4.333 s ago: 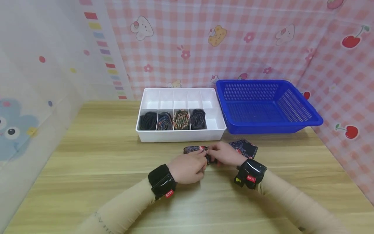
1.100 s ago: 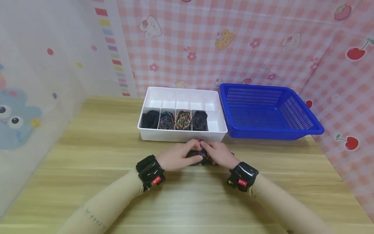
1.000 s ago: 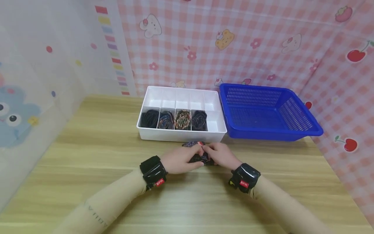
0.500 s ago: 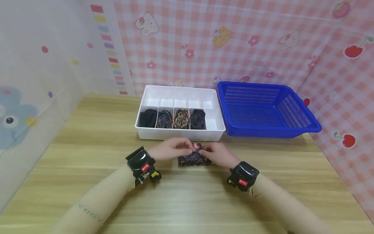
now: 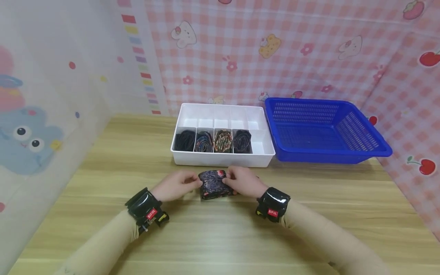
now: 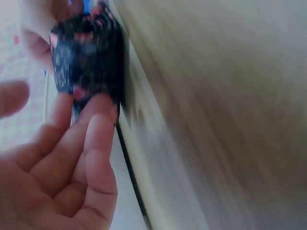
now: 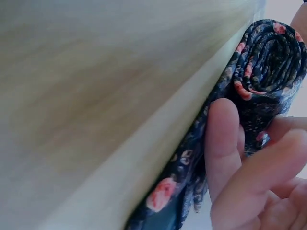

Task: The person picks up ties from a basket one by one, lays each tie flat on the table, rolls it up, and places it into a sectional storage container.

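A dark floral necktie (image 5: 214, 185), partly rolled up, lies on the table in front of the white box. My left hand (image 5: 175, 186) is at the roll's left end; in the left wrist view its fingers (image 6: 98, 129) touch the roll while the thumb stands apart. On the other side, my right hand (image 5: 245, 181) holds the roll between thumb and fingers. The right wrist view shows the coiled layers end-on, with a flat tail running out under the right fingers (image 7: 223, 124). Most of that tail is hidden by the right hand in the head view.
Behind the hands stands a white divided box (image 5: 223, 159) with several rolled neckties in its front row; its back row and front right compartment hold nothing. A blue basket (image 5: 330, 157) stands to its right. Patterned cloth (image 5: 206, 57) hangs behind and at both sides.
The necktie's tail, seen stretching right earlier, has shortened as the roll thickened. My left hand has drawn left, away from the right, uncovering the roll's top.
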A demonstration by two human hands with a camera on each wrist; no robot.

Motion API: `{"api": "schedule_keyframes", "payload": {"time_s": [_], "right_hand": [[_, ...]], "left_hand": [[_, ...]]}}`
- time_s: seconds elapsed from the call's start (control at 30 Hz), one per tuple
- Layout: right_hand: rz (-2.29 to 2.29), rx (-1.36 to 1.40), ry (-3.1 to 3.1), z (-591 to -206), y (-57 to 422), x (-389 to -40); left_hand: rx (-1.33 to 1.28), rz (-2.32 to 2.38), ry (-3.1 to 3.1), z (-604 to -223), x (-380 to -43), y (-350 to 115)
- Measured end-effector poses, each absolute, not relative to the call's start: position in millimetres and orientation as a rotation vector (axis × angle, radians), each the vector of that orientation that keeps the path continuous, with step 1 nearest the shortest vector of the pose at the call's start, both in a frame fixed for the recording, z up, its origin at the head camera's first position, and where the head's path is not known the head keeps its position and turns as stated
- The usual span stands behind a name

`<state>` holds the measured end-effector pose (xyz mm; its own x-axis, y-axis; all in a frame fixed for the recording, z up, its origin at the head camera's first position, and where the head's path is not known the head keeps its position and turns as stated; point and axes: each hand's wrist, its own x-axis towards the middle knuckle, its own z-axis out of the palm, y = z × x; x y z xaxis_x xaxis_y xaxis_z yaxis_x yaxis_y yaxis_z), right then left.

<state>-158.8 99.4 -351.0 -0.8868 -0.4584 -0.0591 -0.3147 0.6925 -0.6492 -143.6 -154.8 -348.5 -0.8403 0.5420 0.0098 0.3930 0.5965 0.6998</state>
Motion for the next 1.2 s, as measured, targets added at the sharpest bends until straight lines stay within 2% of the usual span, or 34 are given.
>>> {"api": "schedule_keyframes", "payload": {"time_s": [0.3,0.57,0.8,0.97,1.2], "right_hand": [[-1.071,-0.500,2.658,-353,114,-160],[-1.195,-0.278,2.650,-354,151,-158],[-1.098,-0.306,2.641,-357,159,-159],[-1.080,-0.328,2.623,-357,147,-160],[-1.172,-0.418,2.620,-352,125,-156]], "left_hand": [[0.857,1.130,2.684,-330,-138,-137],[1.096,1.065,2.633,-325,-157,-96],[1.249,1.030,2.634,-331,-174,-71],[1.140,1.062,2.667,-334,-163,-79],[0.628,1.447,2.466,-344,-153,-103]]}}
